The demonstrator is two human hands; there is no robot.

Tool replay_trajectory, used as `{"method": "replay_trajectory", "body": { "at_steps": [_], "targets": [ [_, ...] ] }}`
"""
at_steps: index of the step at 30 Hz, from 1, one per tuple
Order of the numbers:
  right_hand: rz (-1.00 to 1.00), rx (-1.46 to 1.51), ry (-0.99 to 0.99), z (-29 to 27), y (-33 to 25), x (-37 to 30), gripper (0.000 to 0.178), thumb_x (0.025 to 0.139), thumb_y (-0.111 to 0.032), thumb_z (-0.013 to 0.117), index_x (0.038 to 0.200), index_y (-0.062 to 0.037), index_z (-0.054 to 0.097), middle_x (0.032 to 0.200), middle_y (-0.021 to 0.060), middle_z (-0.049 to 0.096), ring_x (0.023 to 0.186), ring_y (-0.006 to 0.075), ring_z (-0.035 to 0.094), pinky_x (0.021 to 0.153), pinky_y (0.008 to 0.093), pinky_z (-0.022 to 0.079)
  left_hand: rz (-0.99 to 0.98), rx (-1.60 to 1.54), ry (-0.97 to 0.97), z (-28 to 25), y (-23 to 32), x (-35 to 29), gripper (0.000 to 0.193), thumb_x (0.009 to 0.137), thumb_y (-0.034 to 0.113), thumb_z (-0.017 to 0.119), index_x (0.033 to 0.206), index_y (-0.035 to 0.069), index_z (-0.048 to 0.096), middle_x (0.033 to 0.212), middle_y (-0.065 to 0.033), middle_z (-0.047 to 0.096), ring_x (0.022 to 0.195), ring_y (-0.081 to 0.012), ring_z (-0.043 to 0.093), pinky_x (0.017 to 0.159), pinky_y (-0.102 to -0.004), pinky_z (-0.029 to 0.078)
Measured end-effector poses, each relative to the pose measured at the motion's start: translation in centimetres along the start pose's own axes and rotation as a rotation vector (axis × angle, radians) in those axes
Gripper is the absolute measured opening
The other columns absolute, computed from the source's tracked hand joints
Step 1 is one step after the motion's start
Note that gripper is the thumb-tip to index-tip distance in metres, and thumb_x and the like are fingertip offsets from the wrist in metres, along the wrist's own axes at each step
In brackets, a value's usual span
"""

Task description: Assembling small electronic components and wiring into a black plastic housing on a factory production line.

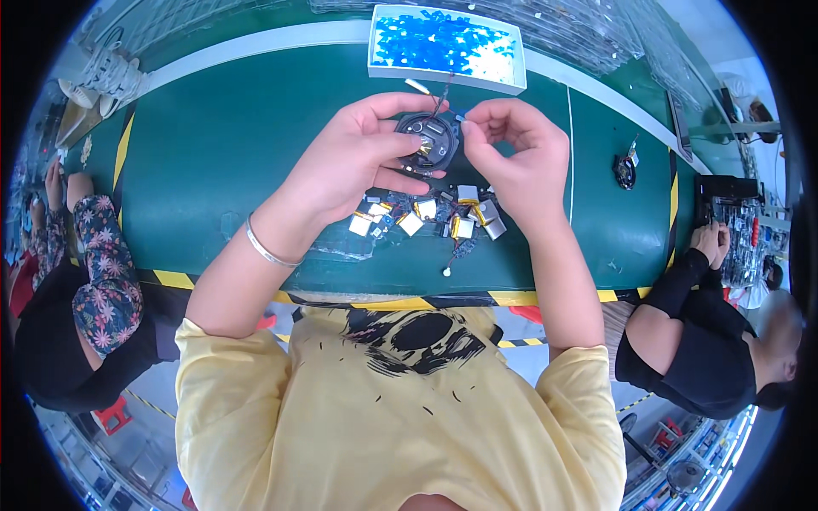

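My left hand (362, 145) is closed round a black round electronic housing (441, 152) with a circuit board and wires inside, held above the green table. A twisted dark wire with a white connector (417, 86) rises from its upper side. At the housing's right edge, my right hand (518, 145) pinches a small blue piece (461, 117) between thumb and forefinger. Below both hands lies a pile of silver battery packs (411, 223) with yellow tape, mixed with small dark circuit parts. A shallow white box (517, 72) of blue pieces stands just beyond the hands.
The green table (247, 136) has a yellow-and-black taped front edge. Another dark round part (625, 171) with wires lies at the right. A person in a floral sleeve (104, 272) sits at the left, and a person in black (699, 341) works at the right. Clear plastic trays (562, 25) stand behind.
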State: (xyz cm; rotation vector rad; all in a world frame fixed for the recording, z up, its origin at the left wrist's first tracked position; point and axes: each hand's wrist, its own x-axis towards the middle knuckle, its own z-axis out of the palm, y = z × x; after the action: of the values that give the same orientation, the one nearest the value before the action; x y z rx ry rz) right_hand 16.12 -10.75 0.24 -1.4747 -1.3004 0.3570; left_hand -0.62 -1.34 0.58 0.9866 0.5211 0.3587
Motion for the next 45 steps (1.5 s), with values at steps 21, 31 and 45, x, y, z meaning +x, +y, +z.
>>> {"method": "replay_trajectory", "body": {
  "at_steps": [21, 31, 45],
  "targets": [
    [-0.566, -0.384, 0.01, 1.4, -1.1, -0.1, 0.018, 0.065, 0.004, 0.072, 0.079, -0.0042, 0.065, 0.079, 0.0084, 0.062, 0.07, 0.023, 0.062, 0.059, 0.0303, 0.051, 0.184, 0.199, 0.034, 0.5, -0.6, -1.3, 0.033, 0.089, -0.004, 0.054, 0.122, -0.005, 0.053, 0.107, -0.0101, 0.065, 0.09, -0.0116, 0.064, 0.072, -0.0231, 0.058],
    [-0.519, -0.326, 0.032, 2.3, 0.2, -0.7, 0.017, 0.065, 0.004, 0.073, 0.079, -0.0025, 0.065, 0.079, 0.0097, 0.063, 0.069, 0.0242, 0.063, 0.059, 0.0305, 0.051, 0.296, 0.6, 0.172, 1.5, -1.4, -2.3, 0.036, 0.087, -0.006, 0.057, 0.122, -0.003, 0.054, 0.1, -0.0086, 0.067, 0.088, -0.0078, 0.063, 0.071, -0.0205, 0.053],
    [-0.164, -0.698, -0.38, -1.4, 1.6, 0.5, 0.007, 0.082, -0.007, 0.06, 0.082, -0.0004, 0.061, 0.076, 0.0115, 0.057, 0.076, 0.0257, 0.057, 0.068, 0.0364, 0.046, 0.027, -0.059, 0.03, -0.5, 0.4, -0.8, 0.027, 0.09, 0.009, 0.056, 0.114, -0.003, 0.058, 0.1, -0.0123, 0.066, 0.083, -0.0198, 0.069, 0.066, -0.0294, 0.061]
  ]
}}
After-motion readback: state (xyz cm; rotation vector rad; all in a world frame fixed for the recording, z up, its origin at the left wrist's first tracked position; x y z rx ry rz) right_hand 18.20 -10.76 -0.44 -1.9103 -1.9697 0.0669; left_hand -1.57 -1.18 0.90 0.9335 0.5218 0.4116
